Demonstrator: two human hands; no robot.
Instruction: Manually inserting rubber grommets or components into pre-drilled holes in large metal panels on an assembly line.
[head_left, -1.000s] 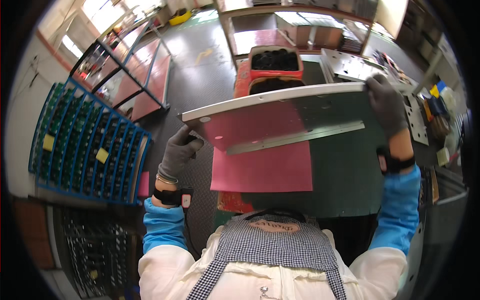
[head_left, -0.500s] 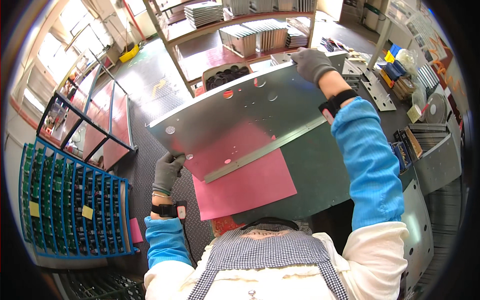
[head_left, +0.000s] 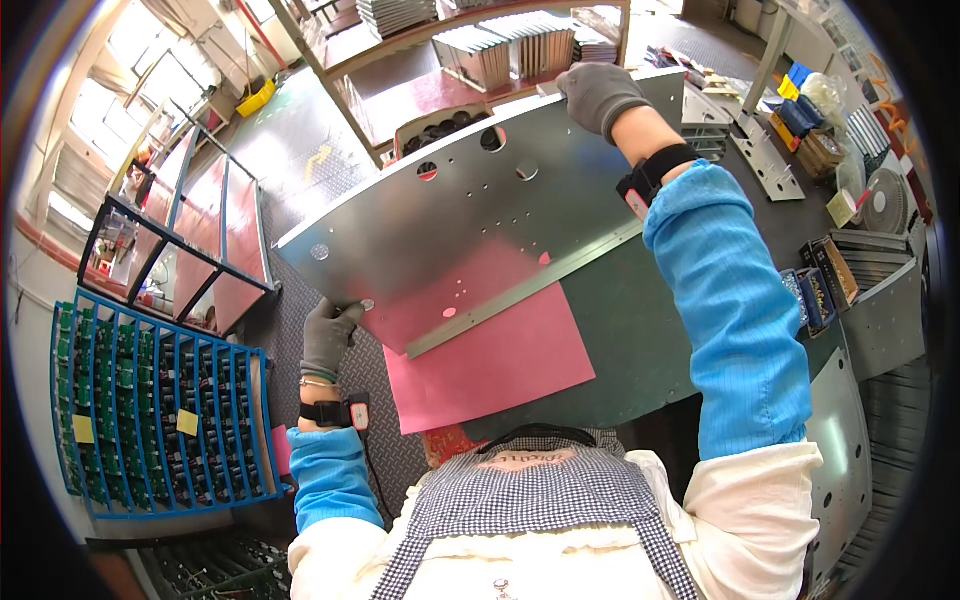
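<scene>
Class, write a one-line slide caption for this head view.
Gloved left hand and right hand hold a large perforated grey metal panel above a pink sheet.

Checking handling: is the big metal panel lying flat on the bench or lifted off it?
Lifted and tilted. The metal panel is gripped at opposite ends by the left hand and right hand, above the pink sheet.

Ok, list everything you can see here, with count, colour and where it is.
metal panel: one, silver, with holes, held tilted above the bench
pink sheet: one, on the dark green bench under the panel
blue rack: one, holding green circuit boards, far left
trolley: one, dark frame with pink shelves, upper left
stacked grey parts: several stacks, on the shelf at the top
wristbands: two, black, one on each wrist
left hand: grey glove, fingers on the panel's lower left corner
right hand: grey glove, gripping the panel's top edge
</scene>
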